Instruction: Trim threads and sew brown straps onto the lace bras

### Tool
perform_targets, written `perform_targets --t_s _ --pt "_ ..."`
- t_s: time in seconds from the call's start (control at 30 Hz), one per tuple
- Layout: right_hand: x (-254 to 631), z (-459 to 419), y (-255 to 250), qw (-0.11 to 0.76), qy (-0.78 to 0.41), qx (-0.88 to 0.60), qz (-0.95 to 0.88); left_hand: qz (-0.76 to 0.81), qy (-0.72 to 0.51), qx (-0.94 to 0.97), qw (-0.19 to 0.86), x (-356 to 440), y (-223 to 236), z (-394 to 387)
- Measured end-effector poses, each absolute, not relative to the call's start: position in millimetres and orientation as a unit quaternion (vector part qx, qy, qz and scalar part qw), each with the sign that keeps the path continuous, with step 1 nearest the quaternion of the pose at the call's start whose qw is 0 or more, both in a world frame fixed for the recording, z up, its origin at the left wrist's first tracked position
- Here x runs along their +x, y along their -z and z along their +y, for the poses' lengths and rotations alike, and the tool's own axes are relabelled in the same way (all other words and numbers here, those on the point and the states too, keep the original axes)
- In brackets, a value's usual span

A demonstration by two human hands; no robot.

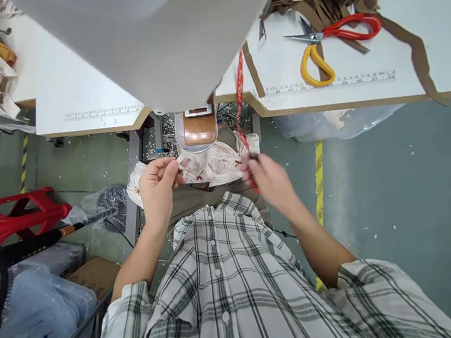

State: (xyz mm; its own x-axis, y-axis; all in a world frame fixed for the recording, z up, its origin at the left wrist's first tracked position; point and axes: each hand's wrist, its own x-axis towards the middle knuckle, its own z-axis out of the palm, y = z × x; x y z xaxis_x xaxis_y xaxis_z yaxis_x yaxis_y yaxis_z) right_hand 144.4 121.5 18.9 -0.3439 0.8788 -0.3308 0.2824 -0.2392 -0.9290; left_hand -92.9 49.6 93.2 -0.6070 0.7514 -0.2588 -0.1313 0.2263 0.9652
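A white lace bra [222, 161] with small brown bows lies over my lap, below the sewing machine's arm. My left hand [160, 181] is closed, pinching the bra's strap end between thumb and fingertips at its left side. My right hand [270, 178], smeared by motion, is closed around a small dark and red tool, which looks like thread snips [253, 182]. A red printed ribbon [240, 91] runs from the snips up toward the machine. Right by the bra's right cup, the fingers are near or against the fabric; contact is unclear.
The white sewing machine head [142, 35] fills the upper left. Scissors [319, 38] with red and yellow handles and brown fabric strips [327, 4] lie on the white table [437, 51]. A red stool [20, 209] and plastic-covered boxes [48, 301] stand at left.
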Motion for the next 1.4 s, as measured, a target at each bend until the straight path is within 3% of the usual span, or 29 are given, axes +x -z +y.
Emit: perform_targets --t_s 0.1,0.2,0.53,0.93,1.4 --pt "100 103 -66 0.192 -0.598 -0.37 -0.685 0.703 -0.572 0.247 0.343 -86 -96 50" --pt "70 94 -86 0.179 -0.618 -0.336 -0.688 0.707 -0.57 0.253 0.335 -81 -99 49" --pt "54 97 -90 0.191 -0.616 -0.35 -0.679 0.691 -0.592 0.256 0.327 -82 -99 48" --pt "52 101 -87 0.182 -0.53 -0.367 -0.742 0.703 -0.574 0.248 0.339 -85 -93 47" --pt "55 100 -88 0.183 -0.602 -0.362 -0.688 0.706 -0.567 0.259 0.334 -80 -92 46"
